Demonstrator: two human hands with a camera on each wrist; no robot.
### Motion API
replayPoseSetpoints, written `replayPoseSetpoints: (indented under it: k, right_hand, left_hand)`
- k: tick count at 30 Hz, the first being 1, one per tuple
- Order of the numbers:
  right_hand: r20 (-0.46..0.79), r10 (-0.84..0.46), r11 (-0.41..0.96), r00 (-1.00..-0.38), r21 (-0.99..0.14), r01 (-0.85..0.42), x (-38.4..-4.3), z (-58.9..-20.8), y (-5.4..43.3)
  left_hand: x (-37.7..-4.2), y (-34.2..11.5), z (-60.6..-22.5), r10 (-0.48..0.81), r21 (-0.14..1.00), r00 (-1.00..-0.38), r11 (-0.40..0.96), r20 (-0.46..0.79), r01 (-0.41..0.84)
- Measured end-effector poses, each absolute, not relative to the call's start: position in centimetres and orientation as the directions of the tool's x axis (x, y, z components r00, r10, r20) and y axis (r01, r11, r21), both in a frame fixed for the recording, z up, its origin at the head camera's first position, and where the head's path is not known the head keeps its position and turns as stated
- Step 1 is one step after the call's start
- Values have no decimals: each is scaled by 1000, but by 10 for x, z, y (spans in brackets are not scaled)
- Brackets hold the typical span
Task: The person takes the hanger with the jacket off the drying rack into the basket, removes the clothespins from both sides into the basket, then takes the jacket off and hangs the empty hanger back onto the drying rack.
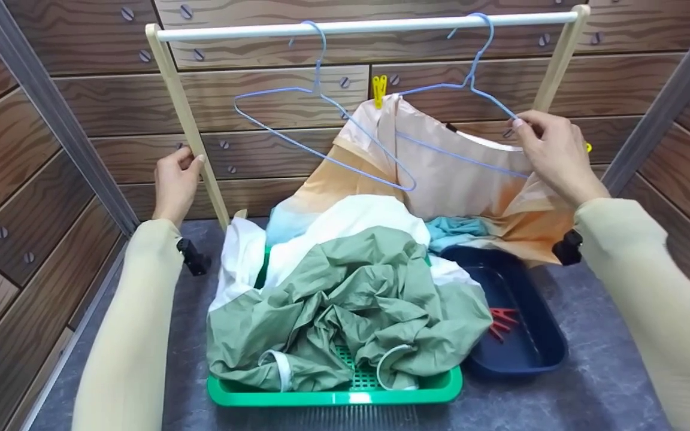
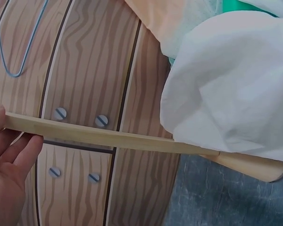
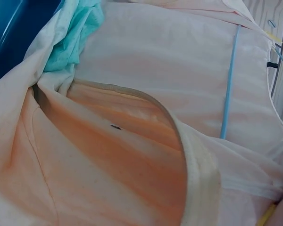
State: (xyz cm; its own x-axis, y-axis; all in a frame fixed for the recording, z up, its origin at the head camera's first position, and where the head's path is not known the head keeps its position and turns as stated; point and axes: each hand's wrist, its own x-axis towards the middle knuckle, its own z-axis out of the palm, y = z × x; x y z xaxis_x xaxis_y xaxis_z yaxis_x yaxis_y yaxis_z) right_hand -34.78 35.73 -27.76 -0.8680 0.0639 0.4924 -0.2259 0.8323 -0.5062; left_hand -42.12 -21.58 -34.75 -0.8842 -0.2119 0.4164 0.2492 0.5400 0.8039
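Observation:
My left hand grips the left wooden post of a clothes rack, thumb on one side and fingers on the other in the left wrist view. With thumb and fingers, my right hand pinches the right arm of a blue wire hanger hooked on the white rail. A peach, white and light blue shirt hangs on that hanger, its lower part bunched behind the basket. One yellow clothespin clips its left shoulder; another yellow clothespin shows partly behind my right hand.
A second blue hanger hangs bare on the rail, left of the shirt. In front stands a green basket heaped with a green garment and white cloth. Red clothespins lie in a dark blue tray beside it.

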Motion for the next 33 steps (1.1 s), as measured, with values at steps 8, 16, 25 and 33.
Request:
replayPoseSetpoints:
  k: [8, 16, 25, 33]
  right_hand:
    - [570, 86, 847, -817, -473, -242, -347, -283, 356]
    - [600, 126, 850, -790, -476, -226, -346, -274, 357]
    - [626, 108, 857, -772, -452, -247, -344, -255, 360]
    - [636, 89, 858, -767, -440, -265, -338, -242, 365]
  left_hand:
    - [-422, -214, -350, -215, 815, -888, 525, 406, 245]
    - [-423, -213, -349, -214, 804, -883, 540, 417, 249]
    - [-423, -215, -349, -225, 807, -879, 535, 421, 250]
    - [-423, -216, -349, -226, 812, -885, 532, 408, 239]
